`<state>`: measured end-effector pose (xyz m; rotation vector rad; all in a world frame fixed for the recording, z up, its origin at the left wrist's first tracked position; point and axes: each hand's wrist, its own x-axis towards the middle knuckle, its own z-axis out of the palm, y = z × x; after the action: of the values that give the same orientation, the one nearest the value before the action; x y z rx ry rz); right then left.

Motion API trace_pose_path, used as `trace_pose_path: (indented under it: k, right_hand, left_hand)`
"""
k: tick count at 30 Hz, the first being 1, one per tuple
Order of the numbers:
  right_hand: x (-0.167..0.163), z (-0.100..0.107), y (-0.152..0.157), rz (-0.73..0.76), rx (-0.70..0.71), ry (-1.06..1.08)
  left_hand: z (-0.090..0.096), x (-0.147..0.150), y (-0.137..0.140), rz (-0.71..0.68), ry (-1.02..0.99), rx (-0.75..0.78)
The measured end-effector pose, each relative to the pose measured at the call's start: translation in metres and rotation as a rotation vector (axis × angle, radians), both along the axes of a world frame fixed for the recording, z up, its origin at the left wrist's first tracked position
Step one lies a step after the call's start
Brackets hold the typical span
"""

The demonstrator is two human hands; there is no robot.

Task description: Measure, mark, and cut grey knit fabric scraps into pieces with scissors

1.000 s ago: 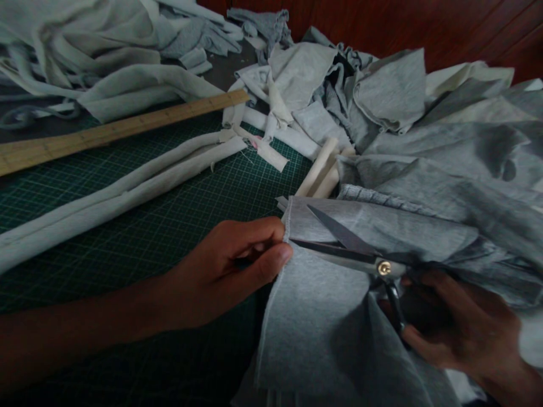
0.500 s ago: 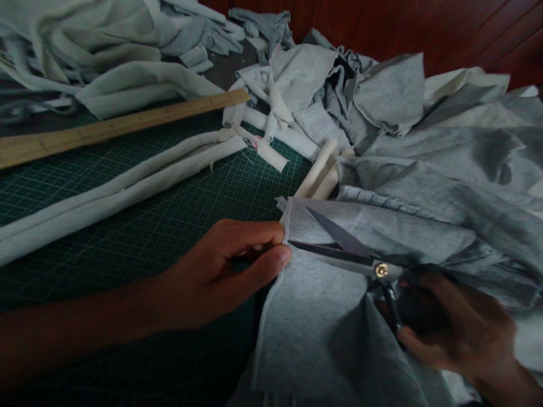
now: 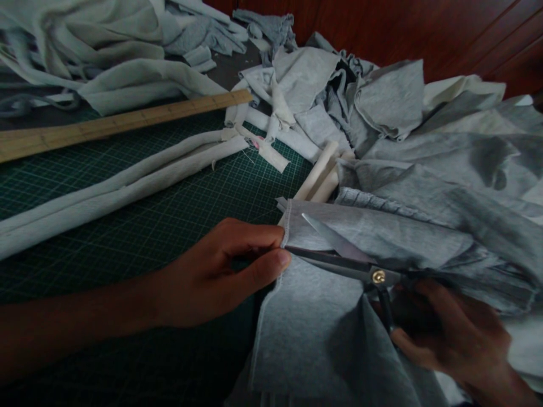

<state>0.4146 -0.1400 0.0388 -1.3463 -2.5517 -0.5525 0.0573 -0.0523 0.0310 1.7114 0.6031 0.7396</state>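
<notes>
Thumb and fingers of my left hand [image 3: 237, 268] pinch the stitched left edge of a grey piece of fabric [image 3: 309, 316]. My right hand [image 3: 453, 333] grips the dark handles of a pair of scissors [image 3: 360, 268], which has a gold pivot screw. The blades are parted and point left across the fabric. The lower blade's tip reaches the stitched edge, right beside my left fingertips. The upper blade lies over the grey cloth above it. Part of my right hand's grip is dark and hard to make out.
A green gridded cutting mat [image 3: 178, 209] lies at left, bearing a long pale fabric strip [image 3: 123, 186] and a wooden ruler [image 3: 127, 121]. Heaped grey and cream cloth [image 3: 390, 102] covers the back and right. More pale fabric [image 3: 106, 39] is piled at back left, and a red-brown wooden surface [image 3: 403, 28] stands behind.
My right hand and the scissors have shifted slightly left, bringing the lower blade tip closer to the fabric edge. The blades have closed a little. My left hand keeps its pinch.
</notes>
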Motion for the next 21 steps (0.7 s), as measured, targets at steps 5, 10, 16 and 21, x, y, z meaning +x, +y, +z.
trace_pose_path:
  k: [5, 10, 16, 21]
  right_hand:
    - [-0.0021, -0.0025, 0.0001, 0.030, -0.056, 0.056]
    - [-0.0027, -0.0029, 0.0018, 0.065, -0.065, 0.062]
    - [0.0018, -0.0034, -0.0018, 0.076, -0.026, 0.023]
    - [0.0067, -0.0048, -0.0081, 0.060, -0.021, -0.007]
  left_hand:
    - [0.0006, -0.0002, 0.0002, -0.023, -0.003, -0.030]
    - [0.0013, -0.0013, 0.0014, -0.053, -0.023, -0.031]
    - [0.0007, -0.0025, 0.0011, -0.093, -0.060, 0.024]
    - [0.0013, -0.0014, 0.0005, -0.069, -0.066, 0.018]
